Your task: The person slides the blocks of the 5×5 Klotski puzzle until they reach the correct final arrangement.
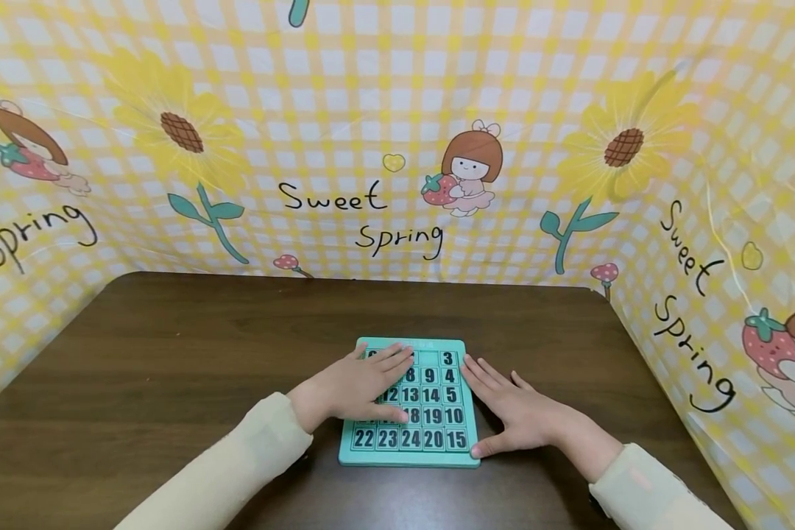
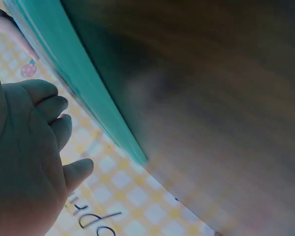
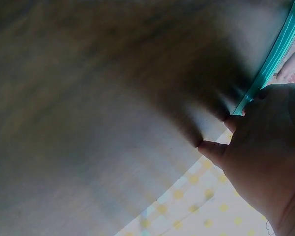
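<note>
A teal sliding number puzzle (image 1: 407, 459) lies flat on the table, its black numbers facing up. One gap shows in its top row, just left of the 3 tile (image 1: 447, 358). My left hand (image 1: 354, 386) lies over the puzzle's left part with fingers extended, hiding several tiles; whether it presses them I cannot tell. Along the right edge, my right hand (image 1: 513, 412) rests with straight fingers, fingertips at the upper side and thumb at the lower corner. The left wrist view shows the puzzle's side (image 2: 88, 78) beside the left hand; the right wrist view catches its rim (image 3: 270, 66) beyond the right hand.
The dark brown wooden table (image 1: 205, 346) extends around the puzzle on all sides. A yellow checked cloth (image 1: 344, 96) with flowers and printed words stands behind the table and along both its sides.
</note>
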Tool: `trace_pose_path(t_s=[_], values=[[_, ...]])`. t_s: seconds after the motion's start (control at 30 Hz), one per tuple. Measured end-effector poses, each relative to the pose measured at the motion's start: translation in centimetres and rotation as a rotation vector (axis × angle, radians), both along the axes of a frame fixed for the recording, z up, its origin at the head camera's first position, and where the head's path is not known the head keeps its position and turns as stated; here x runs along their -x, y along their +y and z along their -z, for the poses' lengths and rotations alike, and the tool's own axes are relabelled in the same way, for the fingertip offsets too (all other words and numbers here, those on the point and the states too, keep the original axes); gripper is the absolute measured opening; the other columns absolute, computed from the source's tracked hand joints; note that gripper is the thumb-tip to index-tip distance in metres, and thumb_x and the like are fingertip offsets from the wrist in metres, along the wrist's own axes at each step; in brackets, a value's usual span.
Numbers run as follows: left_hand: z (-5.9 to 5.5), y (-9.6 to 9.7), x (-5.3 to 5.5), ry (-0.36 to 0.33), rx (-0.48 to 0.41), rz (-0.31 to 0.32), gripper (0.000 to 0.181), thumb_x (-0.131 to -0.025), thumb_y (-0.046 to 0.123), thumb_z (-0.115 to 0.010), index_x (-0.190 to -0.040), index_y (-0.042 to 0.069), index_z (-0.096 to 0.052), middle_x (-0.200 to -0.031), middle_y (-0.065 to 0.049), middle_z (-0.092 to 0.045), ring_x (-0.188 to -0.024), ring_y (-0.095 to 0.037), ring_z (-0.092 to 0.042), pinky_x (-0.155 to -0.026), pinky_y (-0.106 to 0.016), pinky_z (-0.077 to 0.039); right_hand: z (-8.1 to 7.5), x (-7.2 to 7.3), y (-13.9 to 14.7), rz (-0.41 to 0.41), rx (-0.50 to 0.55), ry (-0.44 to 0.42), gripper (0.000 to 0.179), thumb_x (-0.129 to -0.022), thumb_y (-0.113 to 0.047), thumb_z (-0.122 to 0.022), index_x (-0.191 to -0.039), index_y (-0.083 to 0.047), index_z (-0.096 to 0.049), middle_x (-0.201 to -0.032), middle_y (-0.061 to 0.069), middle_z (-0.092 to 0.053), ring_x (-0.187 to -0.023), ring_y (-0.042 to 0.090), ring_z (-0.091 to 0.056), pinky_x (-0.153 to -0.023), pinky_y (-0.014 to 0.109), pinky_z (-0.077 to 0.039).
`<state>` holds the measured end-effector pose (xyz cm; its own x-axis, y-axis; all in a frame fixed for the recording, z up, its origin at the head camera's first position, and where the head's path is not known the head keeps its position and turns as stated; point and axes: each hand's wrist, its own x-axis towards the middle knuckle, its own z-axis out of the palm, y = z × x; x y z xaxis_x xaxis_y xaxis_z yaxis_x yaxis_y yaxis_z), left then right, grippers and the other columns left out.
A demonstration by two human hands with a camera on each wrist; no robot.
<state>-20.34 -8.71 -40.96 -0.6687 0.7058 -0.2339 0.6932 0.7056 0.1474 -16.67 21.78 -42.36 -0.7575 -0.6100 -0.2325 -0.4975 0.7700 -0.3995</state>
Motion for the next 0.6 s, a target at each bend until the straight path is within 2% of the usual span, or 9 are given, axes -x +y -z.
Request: trace_pose_path(t_s=[0.17, 0.33, 0.6], values=[[-0.5, 1.8, 0.1, 0.014, -0.008, 0.044, 0.095, -0.091, 0.075, -0.043, -0.161, 0.018, -0.013, -0.169, 0.004, -0.005, -0.156, -0.014, -0.002, -0.123, -0.058, -0.011, 0.1, 0.0, 0.1, 0.001, 0.003, -0.002, 0.119, -0.079, -0.074, -0.064, -0.161, -0.012, -0.006, -0.169, 0.006, 0.002, -0.156, 0.033, -0.002, -0.112, 0.076, -0.012], [-0.9, 3.7, 0.7, 0.041, 0.014, 0.085, 0.099, -0.089, 0.078, -0.042, -0.161, 0.017, -0.012, -0.169, 0.002, -0.005, -0.156, -0.014, -0.004, -0.124, -0.057, -0.011, 0.2, 0.1, 0.0, 0.003, -0.006, -0.010, 0.119, -0.078, -0.075, -0.063, -0.161, -0.013, -0.004, -0.169, 0.004, 0.003, -0.156, 0.032, 0.000, -0.113, 0.075, -0.012], [-0.7, 5.3, 1.5, 0.037, 0.077, 0.111, 0.106, -0.083, 0.084, -0.044, -0.161, 0.020, -0.010, -0.169, 0.005, -0.003, -0.156, -0.012, -0.001, -0.124, -0.055, -0.010, 0.2, 0.1, 0.1, 0.004, -0.006, -0.008, 0.119, -0.078, -0.076, -0.063, -0.161, -0.014, -0.005, -0.169, 0.003, 0.004, -0.156, 0.031, 0.000, -0.114, 0.075, -0.011]])
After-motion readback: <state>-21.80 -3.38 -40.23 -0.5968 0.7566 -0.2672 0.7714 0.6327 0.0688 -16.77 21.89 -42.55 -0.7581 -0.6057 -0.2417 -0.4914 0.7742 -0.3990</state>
